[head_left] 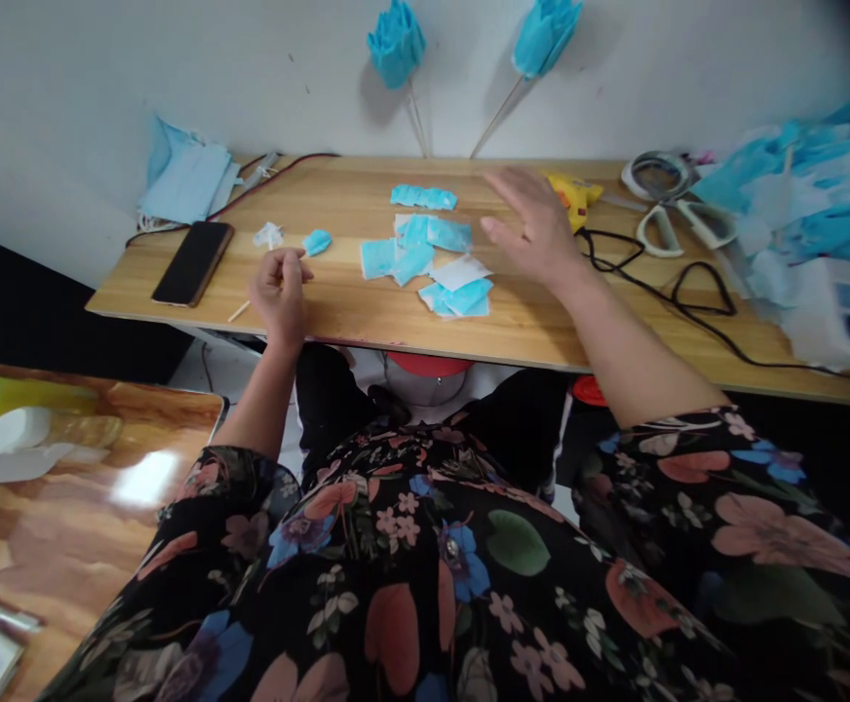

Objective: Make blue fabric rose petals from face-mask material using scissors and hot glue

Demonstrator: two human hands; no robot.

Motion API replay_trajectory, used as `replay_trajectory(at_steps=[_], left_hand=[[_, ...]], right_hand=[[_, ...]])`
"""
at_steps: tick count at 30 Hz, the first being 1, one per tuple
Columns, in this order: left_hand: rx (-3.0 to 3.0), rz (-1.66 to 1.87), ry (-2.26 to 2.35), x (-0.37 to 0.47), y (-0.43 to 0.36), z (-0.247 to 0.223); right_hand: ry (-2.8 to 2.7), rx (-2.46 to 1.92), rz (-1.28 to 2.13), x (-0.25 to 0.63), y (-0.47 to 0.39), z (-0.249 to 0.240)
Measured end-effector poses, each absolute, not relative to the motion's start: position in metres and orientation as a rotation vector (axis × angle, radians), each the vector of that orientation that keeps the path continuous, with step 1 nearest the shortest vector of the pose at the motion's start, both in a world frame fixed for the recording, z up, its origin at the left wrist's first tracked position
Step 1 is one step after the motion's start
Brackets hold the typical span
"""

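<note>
Left hand (280, 294) curled, can't tell what it pinches; blue bud (317, 243) by its fingertips. Right hand (534, 226) spread, between blue pieces (414, 263) and yellow tool (573, 198).

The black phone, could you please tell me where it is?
In the head view, the phone lies left on the desk, in front of the stacked masks.

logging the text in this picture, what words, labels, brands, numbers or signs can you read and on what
No text can be read.
Yellow tool: dark marks, too blurred.
White block at right: panel too blurred.
White item, lower left: blue patch, too small.
Phone: dark screen.
</note>
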State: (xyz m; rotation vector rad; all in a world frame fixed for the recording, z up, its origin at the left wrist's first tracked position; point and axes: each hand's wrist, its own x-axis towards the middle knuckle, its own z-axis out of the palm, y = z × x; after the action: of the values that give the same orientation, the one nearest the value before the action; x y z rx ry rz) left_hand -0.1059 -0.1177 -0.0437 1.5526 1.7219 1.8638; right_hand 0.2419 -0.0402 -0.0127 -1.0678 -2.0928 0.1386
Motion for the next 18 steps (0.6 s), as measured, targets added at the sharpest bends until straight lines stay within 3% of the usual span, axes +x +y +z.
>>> replay_trajectory(at_steps=[9, 18], left_hand=[[1.518, 1.950, 1.572, -0.104, -0.120, -0.042], [1.465, 1.975, 1.543, -0.102, -0.122, -0.041]], right_hand=[[-2.162, -0.925, 0.079, 0.191, -0.043, 0.053], [-2.070, -0.922, 0.251, 0.195, -0.015, 0.003]])
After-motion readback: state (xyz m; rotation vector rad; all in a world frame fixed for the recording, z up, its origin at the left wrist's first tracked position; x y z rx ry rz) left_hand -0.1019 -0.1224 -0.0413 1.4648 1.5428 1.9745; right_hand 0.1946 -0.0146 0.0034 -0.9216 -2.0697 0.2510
